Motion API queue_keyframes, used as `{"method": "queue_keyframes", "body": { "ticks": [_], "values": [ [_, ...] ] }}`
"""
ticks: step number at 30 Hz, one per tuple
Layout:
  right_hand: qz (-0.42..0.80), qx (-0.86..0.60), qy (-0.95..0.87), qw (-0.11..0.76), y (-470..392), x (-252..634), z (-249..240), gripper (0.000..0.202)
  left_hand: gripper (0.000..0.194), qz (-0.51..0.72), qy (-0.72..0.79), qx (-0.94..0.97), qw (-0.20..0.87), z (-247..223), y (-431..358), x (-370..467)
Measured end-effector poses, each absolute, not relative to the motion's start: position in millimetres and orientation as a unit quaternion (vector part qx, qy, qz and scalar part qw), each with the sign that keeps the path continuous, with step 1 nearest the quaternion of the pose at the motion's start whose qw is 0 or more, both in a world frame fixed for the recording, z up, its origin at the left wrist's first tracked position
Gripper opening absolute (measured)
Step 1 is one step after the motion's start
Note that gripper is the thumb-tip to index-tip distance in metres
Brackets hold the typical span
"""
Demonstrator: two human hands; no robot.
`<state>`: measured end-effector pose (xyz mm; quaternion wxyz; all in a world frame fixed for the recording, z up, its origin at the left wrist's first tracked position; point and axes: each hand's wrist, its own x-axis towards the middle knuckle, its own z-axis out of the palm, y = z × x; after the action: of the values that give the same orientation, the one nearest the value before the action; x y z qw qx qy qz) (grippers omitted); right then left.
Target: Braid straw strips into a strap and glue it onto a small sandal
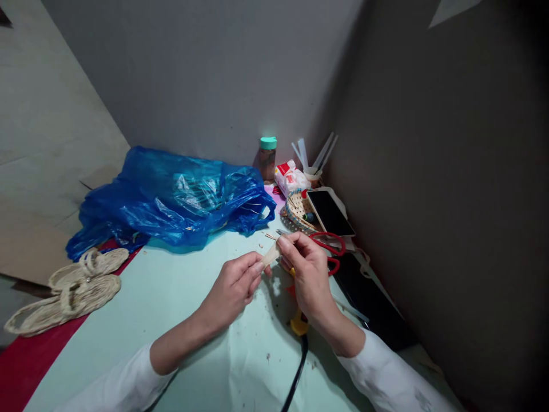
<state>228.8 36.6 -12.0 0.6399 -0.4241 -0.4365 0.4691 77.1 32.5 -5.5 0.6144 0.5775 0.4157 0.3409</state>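
Between my two hands is a pale, flat strip [271,255] that looks like dried leaf or husk. My left hand [237,281] pinches its lower left end with thumb and fingers. At its upper right end, the thumb and forefinger of my right hand [306,269] are closed on it. Beneath my right hand lies a yellow tool [299,325] with a black cord, which looks like a glue gun; most of it is hidden. Red-handled scissors [334,243] rest just beyond that hand, their blades partly covered.
A blue plastic bag [171,197] lies at the back left, with two woven straw sandals [72,303] near the table's left edge. At the back right are a green-lidded jar [267,159], a tissue pack [291,178], a woven basket [295,210], a phone [330,213] and clear sticks [325,153].
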Motion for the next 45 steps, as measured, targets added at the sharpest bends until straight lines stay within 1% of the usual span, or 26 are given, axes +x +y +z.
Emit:
{"method": "queue_keyframes", "body": {
  "ticks": [2, 4, 12, 15, 17, 18, 21, 23, 26, 31, 34, 37, 39, 43, 45],
  "values": [
    [0.488, -0.407, -0.413, 0.652, 37, 229, -12, 0.025, 0.027, 0.337, 0.379, 0.543, 0.669, -7, 35, 77],
    [0.493, -0.399, -0.401, 0.661, 38, 229, -12, 0.027, 0.027, 0.333, 0.355, 0.534, 0.692, -7, 37, 76],
    [0.456, -0.415, -0.391, 0.683, 45, 235, -9, 0.028, 0.030, 0.311, 0.383, 0.559, 0.666, -5, 32, 78],
    [0.447, -0.405, -0.393, 0.694, 46, 237, -5, 0.027, 0.032, 0.329, 0.404, 0.555, 0.649, -5, 29, 80],
    [0.456, -0.392, -0.412, 0.685, 45, 236, -3, 0.020, 0.034, 0.347, 0.419, 0.536, 0.645, -6, 28, 81],
    [0.464, -0.388, -0.434, 0.667, 44, 235, -3, 0.019, 0.034, 0.356, 0.423, 0.523, 0.648, -6, 28, 81],
    [0.491, -0.392, -0.509, 0.588, 42, 232, -6, 0.021, 0.035, 0.372, 0.417, 0.496, 0.665, -4, 28, 81],
    [0.495, -0.403, -0.526, 0.562, 42, 230, -10, 0.025, 0.038, 0.367, 0.398, 0.501, 0.676, -3, 29, 80],
    [0.475, -0.421, -0.514, 0.576, 42, 229, -15, 0.027, 0.042, 0.345, 0.369, 0.517, 0.691, -1, 29, 79],
    [0.430, -0.448, -0.487, 0.614, 41, 228, -15, 0.023, 0.039, 0.321, 0.357, 0.545, 0.687, -6, 28, 80],
    [0.464, -0.427, -0.475, 0.614, 42, 227, -14, 0.026, 0.038, 0.325, 0.359, 0.515, 0.707, -12, 29, 83],
    [0.521, -0.387, -0.487, 0.584, 43, 230, -12, 0.030, 0.038, 0.330, 0.366, 0.480, 0.726, -18, 32, 84],
    [0.545, -0.366, -0.501, 0.563, 44, 233, -9, 0.028, 0.038, 0.329, 0.366, 0.482, 0.725, -20, 33, 84],
    [0.583, -0.344, -0.493, 0.547, 43, 237, -5, 0.019, 0.032, 0.343, 0.356, 0.512, 0.703, -16, 37, 78],
    [0.596, -0.340, -0.482, 0.545, 43, 236, -5, 0.018, 0.024, 0.369, 0.357, 0.554, 0.656, -11, 38, 76]
  ]
}}
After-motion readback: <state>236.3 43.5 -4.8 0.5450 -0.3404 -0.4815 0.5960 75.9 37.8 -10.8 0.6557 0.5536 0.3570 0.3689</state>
